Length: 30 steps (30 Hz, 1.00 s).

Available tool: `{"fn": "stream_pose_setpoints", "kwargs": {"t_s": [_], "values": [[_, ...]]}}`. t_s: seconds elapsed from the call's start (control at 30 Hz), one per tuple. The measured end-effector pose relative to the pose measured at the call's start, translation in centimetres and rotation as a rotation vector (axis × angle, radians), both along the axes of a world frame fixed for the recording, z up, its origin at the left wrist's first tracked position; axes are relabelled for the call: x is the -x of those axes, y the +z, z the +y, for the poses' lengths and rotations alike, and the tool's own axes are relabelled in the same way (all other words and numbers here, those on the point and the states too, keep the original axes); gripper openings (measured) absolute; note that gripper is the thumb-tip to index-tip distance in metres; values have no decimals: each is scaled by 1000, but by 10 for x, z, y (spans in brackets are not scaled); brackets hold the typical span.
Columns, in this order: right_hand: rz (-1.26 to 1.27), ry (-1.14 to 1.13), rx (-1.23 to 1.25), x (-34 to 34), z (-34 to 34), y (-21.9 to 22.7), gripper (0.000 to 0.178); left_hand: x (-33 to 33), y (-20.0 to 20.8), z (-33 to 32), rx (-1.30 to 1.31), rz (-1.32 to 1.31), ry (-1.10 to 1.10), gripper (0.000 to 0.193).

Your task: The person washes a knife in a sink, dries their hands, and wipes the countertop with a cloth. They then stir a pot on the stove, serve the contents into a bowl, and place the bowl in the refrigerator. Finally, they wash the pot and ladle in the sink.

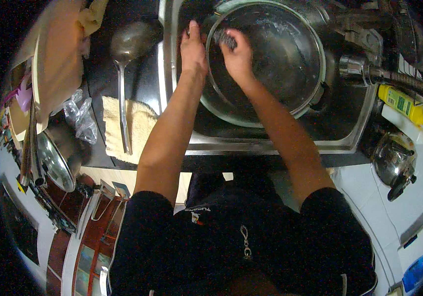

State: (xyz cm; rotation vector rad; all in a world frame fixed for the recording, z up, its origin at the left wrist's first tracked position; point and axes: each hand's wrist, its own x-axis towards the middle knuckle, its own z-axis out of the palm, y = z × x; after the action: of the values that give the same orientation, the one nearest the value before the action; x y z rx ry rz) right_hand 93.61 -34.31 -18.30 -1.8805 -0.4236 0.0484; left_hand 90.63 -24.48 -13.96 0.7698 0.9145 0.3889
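A large round pan [280, 74] with a pale rim and a black side handle lies in the steel sink [270, 145]. At its left rim is my left hand [193, 52], gripping the edge with the fingers pointing away from me; part of the grip is hidden. My right hand [238, 54] reaches over the pan's left inner side, its fingers closed round a grey steel wool scrubber [225, 39]. Whitish residue shows on the pan's far inner surface. Left of the sink, a big metal ladle [122, 93] lies with its handle across a yellow cloth [140, 123].
A faucet [354, 69] with a flexible hose stands at the sink's right. Near it are a yellow pump bottle [404, 103] and a shiny metal kettle [394, 158]. A crumpled clear plastic bag [84, 121] and a glass lid [56, 163] are on the left.
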Motion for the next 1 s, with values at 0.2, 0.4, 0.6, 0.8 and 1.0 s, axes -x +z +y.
{"fn": "stream_pose_setpoints", "kwargs": {"t_s": [0.2,0.4,0.6,0.8,1.0], "values": [[179,338,187,21,-50,12,30,5,-5,-9,12,3,78,37],[514,-437,-420,-84,1,5,40,8,-15,-8,-3,16,42,31],[727,-725,-754,-88,-8,-26,46,7,-11,-14,-48,-2,73,30],[801,-398,-388,-50,12,-7,39,11,-21,-13,-116,22,101,25],[986,-1355,-2264,-107,-20,23,39,10,0,-14,-109,68,78,32]]}}
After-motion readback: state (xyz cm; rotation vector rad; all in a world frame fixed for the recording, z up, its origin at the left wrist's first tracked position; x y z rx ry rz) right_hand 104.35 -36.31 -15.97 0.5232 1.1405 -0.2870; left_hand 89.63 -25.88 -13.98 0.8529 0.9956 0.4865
